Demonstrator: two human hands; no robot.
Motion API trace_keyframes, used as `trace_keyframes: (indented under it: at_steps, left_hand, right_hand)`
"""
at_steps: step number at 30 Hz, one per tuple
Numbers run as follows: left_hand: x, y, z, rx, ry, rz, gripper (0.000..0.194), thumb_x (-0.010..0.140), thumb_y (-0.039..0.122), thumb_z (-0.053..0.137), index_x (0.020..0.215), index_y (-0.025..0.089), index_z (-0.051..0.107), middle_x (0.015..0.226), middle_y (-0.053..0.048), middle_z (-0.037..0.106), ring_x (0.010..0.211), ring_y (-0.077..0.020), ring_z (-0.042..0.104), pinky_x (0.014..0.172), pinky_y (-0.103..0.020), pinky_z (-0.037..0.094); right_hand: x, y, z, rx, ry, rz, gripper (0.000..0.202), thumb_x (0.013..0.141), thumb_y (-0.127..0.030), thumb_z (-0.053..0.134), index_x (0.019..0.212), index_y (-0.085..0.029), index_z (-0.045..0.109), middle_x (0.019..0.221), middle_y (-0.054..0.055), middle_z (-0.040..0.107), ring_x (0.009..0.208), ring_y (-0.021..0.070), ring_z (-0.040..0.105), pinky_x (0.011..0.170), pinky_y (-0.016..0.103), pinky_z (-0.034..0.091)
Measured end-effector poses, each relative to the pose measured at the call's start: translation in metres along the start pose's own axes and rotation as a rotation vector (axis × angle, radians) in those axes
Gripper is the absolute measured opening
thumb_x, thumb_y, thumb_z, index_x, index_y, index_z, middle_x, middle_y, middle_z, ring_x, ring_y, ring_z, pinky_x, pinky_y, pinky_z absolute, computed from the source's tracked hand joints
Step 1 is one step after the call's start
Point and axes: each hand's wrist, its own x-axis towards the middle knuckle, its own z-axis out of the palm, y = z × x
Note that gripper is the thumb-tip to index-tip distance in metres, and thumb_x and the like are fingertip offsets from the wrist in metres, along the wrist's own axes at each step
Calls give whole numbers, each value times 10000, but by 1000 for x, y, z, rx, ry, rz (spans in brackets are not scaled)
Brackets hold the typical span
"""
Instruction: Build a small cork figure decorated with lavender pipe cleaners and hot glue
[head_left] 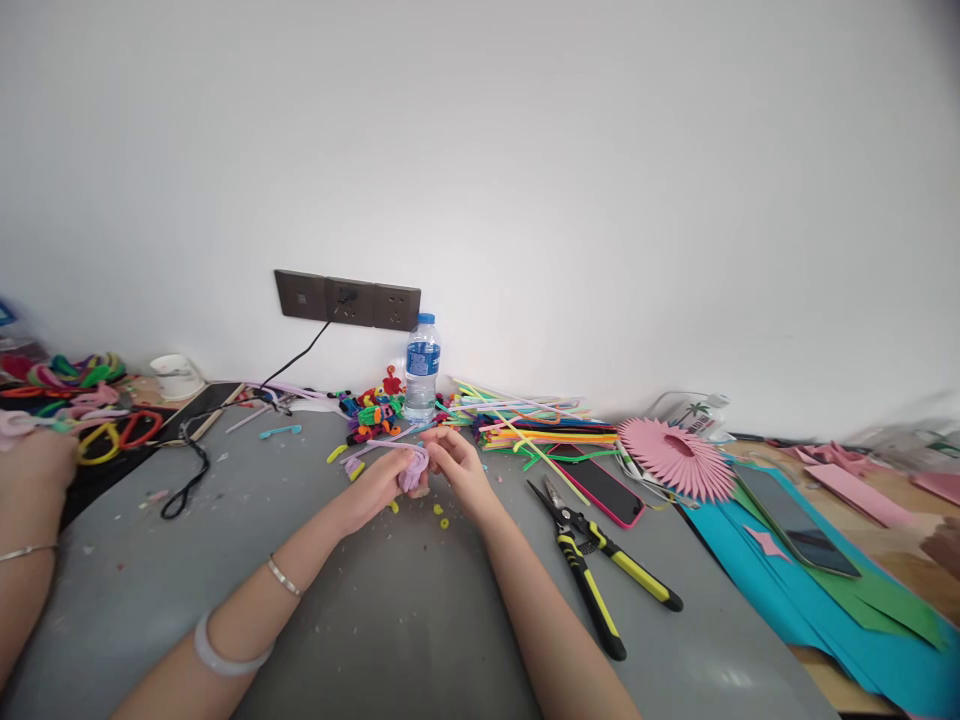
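A coiled lilac pipe cleaner (413,467) is between my two hands near the middle of the grey table. My left hand (380,480) is closed around its left side, with a straight lilac length sticking out to the left above the hand. My right hand (459,470) touches the coil from the right, thumb and fingers pinched at its edge. Small yellow bits (444,523) lie on the table just below the hands. Behind them stands a water bottle (422,370) with a blue cap.
Pliers (589,545), a phone (600,485) and bundled pipe cleaners (547,432) are at the right, with a pink paper fan (676,459) beyond. Another person's hand (34,475) is at the far left by scissors (139,430). A black cable (196,470) crosses the left side.
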Motion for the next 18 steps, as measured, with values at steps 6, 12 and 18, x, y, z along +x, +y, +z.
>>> trace_keyframes:
  at_steps: [6, 12, 18]
  left_hand:
    - [2, -2, -5, 223, 242, 109, 307, 798, 431, 725, 990, 193, 700, 950, -53, 636, 920, -203, 562, 750, -265, 454]
    - [3, 5, -1, 295, 220, 207, 211, 777, 370, 754, 906, 206, 729, 938, -47, 618, 951, -209, 572, 803, -271, 487]
    - [3, 1, -7, 324, 222, 172, 302, 725, 358, 795, 935, 203, 644, 881, -7, 602, 812, -163, 550, 696, -233, 455]
  right_hand:
    - [0, 2, -1, 67, -10, 14, 312, 767, -426, 777, 965, -219, 652, 790, -6, 606, 689, 129, 548, 621, 243, 443]
    - [-3, -2, 2, 115, -61, 71, 329, 733, -396, 812, 952, -212, 650, 846, 7, 648, 735, 142, 594, 669, 256, 468]
    - [1, 2, -2, 213, 26, 119, 395, 657, -383, 863, 947, -217, 653, 815, -9, 649, 645, 108, 544, 610, 229, 437]
